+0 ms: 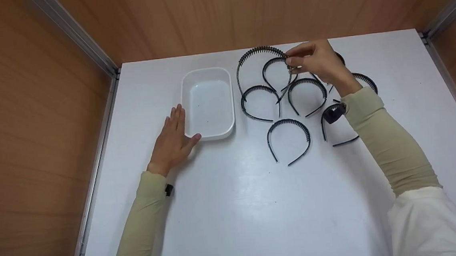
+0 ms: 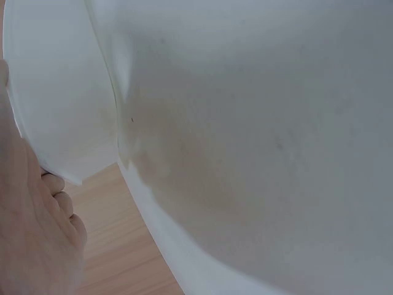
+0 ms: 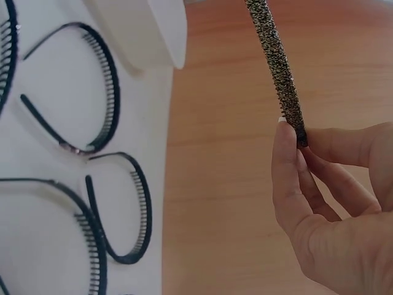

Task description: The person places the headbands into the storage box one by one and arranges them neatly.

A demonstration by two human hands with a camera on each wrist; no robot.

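Observation:
My right hand (image 1: 318, 63) pinches a glittery dark headband (image 1: 261, 49) between thumb and fingers, holding it raised over the others. In the right wrist view its speckled gold-and-black band (image 3: 276, 61) rises from the fingertips of the right hand (image 3: 334, 184). Beside a white plastic tub (image 1: 213, 134), my left hand (image 1: 171, 142) lies with straight fingers along the tub's left side, thumb at its near corner. The left wrist view shows that hand (image 2: 37, 215) touching the tub wall (image 2: 61, 104).
Several black toothed headbands lie on the white table (image 1: 234, 216) right of the tub, among them a near one (image 1: 287, 121) and a middle one (image 1: 307, 81). Others are partly hidden beneath my right arm. Wooden panels (image 1: 244, 14) stand behind and at both sides.

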